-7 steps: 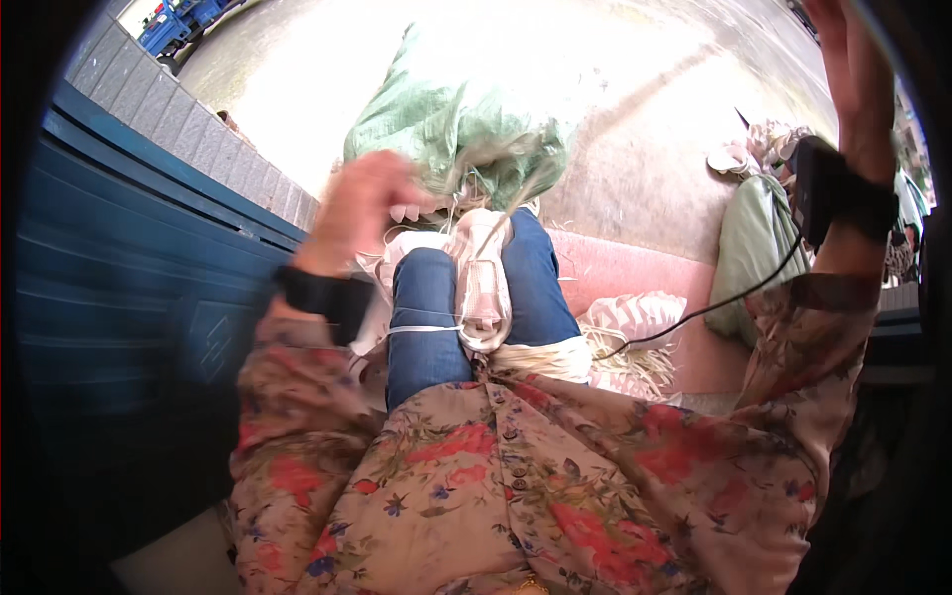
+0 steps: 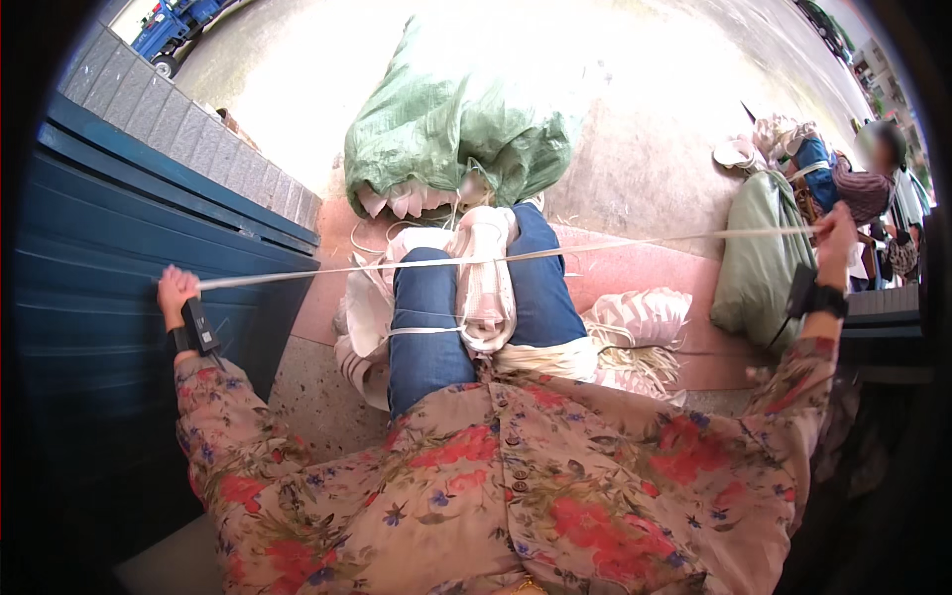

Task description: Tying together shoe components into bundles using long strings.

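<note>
Lace taut above shoe, seemingly to shed slack | our left hand and right hand clamped on it, well out either side of shoe | we pin shoe between knees, presumably for steadiness.

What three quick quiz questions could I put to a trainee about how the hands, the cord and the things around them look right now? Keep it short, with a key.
1. Multiple choice: how does the white cord run between the left hand and the right hand?
a) pulled nearly straight
b) hanging in a deep loop
c) wound in a coil

2. True or false: the left hand is holding the white shoe.

3. Fill in: the large sack just beyond the legs is ____ in colour.

Key: 1: a. 2: false; the shoe sits between the legs, and the left hand grips the cord. 3: green.
</note>
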Demonstrator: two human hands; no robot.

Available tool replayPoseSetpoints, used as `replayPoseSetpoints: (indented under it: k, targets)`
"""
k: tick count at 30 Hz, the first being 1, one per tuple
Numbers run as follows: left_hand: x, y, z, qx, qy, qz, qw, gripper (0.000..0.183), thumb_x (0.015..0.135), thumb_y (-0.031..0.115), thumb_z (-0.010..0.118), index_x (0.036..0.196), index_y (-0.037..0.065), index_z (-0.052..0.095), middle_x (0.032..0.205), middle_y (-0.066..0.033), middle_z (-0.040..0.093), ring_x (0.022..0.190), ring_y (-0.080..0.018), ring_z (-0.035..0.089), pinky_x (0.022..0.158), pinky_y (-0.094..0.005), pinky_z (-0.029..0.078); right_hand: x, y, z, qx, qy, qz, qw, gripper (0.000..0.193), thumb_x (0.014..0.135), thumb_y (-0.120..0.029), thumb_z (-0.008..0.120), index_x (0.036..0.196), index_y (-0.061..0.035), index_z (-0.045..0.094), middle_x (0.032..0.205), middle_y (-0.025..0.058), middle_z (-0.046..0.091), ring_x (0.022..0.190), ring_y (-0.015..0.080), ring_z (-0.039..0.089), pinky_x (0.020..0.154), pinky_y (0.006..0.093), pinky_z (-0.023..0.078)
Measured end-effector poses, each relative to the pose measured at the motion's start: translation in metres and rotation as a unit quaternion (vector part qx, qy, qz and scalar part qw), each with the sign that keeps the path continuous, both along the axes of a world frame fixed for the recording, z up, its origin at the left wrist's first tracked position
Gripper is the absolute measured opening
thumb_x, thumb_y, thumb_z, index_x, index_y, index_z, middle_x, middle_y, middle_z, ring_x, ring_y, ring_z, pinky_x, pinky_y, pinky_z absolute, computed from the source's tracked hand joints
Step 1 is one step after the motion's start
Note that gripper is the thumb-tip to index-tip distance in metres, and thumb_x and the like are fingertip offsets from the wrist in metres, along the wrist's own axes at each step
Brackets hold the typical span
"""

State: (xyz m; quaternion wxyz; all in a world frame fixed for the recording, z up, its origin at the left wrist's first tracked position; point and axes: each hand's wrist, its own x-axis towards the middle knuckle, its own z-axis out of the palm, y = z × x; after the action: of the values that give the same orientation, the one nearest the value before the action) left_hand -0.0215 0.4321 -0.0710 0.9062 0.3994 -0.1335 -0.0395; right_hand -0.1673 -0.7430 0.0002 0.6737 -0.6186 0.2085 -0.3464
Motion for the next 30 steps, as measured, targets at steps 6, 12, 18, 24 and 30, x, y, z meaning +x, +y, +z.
replayPoseSetpoints:
  k: [6, 12, 18, 24, 30]
  targets:
    - [-0.003, -0.265, -0.049, 0.115, 0.416, -0.022, 0.902, 0.025, 0.088, 0.036, 0.046, 0.068, 0.022, 0.04, 0.056, 0.008, 0.033, 0.045, -0.006, 0.033, 0.039, -0.0239, 0.026, -0.013, 0.2, -0.104, -0.171, 0.226, 0.223, 0.933, 0.023, 0.085, -0.011, 0.045, 0.104, 0.0005, 0.051, 0.072, 0.0049, 0.057, 0.058, 0.0113, 0.053, 0.052, 0.0232, 0.044]
    - [-0.049, -0.482, -0.051, 0.496, 0.101, -0.14, 0.851, 0.015, 0.08, 0.019, 0.055, 0.074, 0.007, 0.059, 0.063, 0.0018, 0.051, 0.053, -0.0088, 0.047, 0.049, -0.0237, 0.039, 0.003, 0.424, -0.143, -0.249, 0.264, 0.503, 0.785, 0.015, 0.08, -0.013, 0.054, 0.078, 0.0011, 0.059, 0.069, 0.0121, 0.058, 0.069, 0.0236, 0.057, 0.064, 0.0324, 0.045]
    - [-0.067, -0.528, -0.078, 0.682, -0.309, -0.031, 0.662, 0.013, 0.074, 0.01, 0.054, 0.073, 0.0, 0.062, 0.071, -0.0174, 0.057, 0.071, -0.0343, 0.054, 0.067, -0.0406, 0.043, 0.021, 0.453, -0.175, -0.458, 0.175, 0.333, 0.806, 0.008, 0.073, -0.008, 0.05, 0.071, -0.0023, 0.055, 0.081, 0.0138, 0.056, 0.079, 0.0322, 0.05, 0.072, 0.0399, 0.04]
    - [-0.078, -0.523, -0.078, 0.692, -0.22, -0.029, 0.687, 0.01, 0.074, 0.008, 0.05, 0.07, 0.003, 0.058, 0.066, -0.016, 0.056, 0.069, -0.0337, 0.053, 0.065, -0.043, 0.043, 0.028, 0.456, -0.174, -0.504, 0.218, 0.306, 0.777, 0.008, 0.07, -0.006, 0.051, 0.072, -0.0024, 0.057, 0.08, 0.0128, 0.056, 0.08, 0.0311, 0.051, 0.071, 0.0382, 0.043]
    - [-0.092, -0.523, -0.044, 0.754, -0.273, -0.078, 0.593, 0.01, 0.075, 0.01, 0.05, 0.072, 0.005, 0.058, 0.069, -0.0134, 0.057, 0.078, -0.0297, 0.056, 0.066, -0.0385, 0.043, 0.032, 0.455, -0.17, -0.576, 0.2, 0.318, 0.726, 0.008, 0.07, -0.007, 0.052, 0.075, -0.005, 0.058, 0.084, 0.0095, 0.055, 0.085, 0.0271, 0.05, 0.07, 0.0387, 0.043]
